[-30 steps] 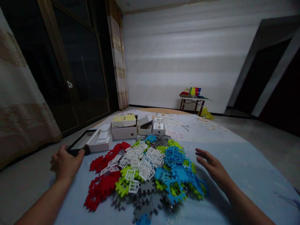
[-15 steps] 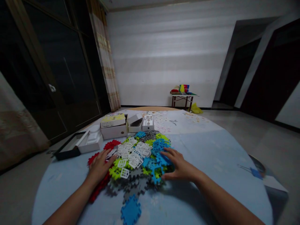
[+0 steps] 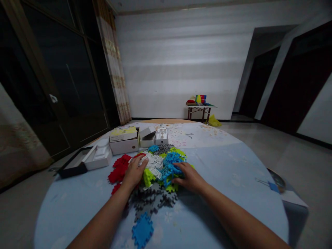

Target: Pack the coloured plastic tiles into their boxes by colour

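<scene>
A heap of plastic interlocking pieces with toothed edges lies between my hands. My left hand [image 3: 135, 173] rests on the heap's left side, fingers stretched over red pieces [image 3: 120, 169] and white lattice pieces [image 3: 153, 162]. A lime-green piece [image 3: 148, 177] stands tilted by its thumb. At the right side, my right hand [image 3: 190, 176] presses against blue pieces [image 3: 172, 164], thumb and fingers apart. Its fingertips are partly lost among them. Grey pieces [image 3: 155, 199] lie in front of the heap, with one blue toothed piece [image 3: 142, 230] nearest me.
Behind the heap are a white box with a yellow lid [image 3: 124, 140], an open small box [image 3: 147, 137] and a white tray [image 3: 162, 136]. A black tray [image 3: 74, 164] and a white box [image 3: 98, 157] stand at left. A chair-like seat [image 3: 290, 197] is beyond the table's right edge.
Both hands have moved inward, squeezing the heap narrower. My left hand has pushed over the white and green pieces, and the blue pieces have bunched up toward the left.
</scene>
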A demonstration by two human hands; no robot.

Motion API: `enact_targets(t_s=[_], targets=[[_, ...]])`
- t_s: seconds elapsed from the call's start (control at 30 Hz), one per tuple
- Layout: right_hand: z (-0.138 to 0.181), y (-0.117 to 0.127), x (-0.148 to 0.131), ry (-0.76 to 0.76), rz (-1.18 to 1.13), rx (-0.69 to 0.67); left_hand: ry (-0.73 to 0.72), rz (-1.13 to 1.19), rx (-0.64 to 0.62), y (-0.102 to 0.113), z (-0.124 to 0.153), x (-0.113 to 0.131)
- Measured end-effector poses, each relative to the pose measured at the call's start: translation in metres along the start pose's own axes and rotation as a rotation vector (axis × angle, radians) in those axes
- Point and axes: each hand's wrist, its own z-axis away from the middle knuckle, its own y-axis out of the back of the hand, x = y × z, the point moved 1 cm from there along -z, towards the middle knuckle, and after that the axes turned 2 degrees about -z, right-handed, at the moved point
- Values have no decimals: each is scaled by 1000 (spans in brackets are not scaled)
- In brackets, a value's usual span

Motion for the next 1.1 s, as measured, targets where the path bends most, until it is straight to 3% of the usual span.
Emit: enact_targets(t_s=[0.13, 0.27, 0.33, 0.4, 0.53, 0.63, 0.73, 1.0, 1.1], targets=[[-17, -2, -11, -7, -84, 50, -82, 87, -116, -7, -1, 20], [-33, -2, -28, 113, -167, -70, -118, 143, -159, 9, -8, 22], [-38, 1, -30, 157, -204, -98, -75, 130, -78, 25, -14, 10], [-44, 5, -21, 133, -239, -44, 0, 90, 56, 41, -20, -10], [-56, 8, 19, -84, -151, 145, 156, 13, 283, 64, -20, -59], [-65, 0, 47, -280, -58, 184, 236, -28, 349, 71, -14, -87], [-72, -12, 53, -362, -101, 104, 258, -45, 350, 74, -11, -99], [-78, -9, 3, -37, -354, -95, 201, -59, 289, 68, -7, -92], [-84, -4, 5, -36, -391, -23, 179, -82, 290, 67, -4, -91]])
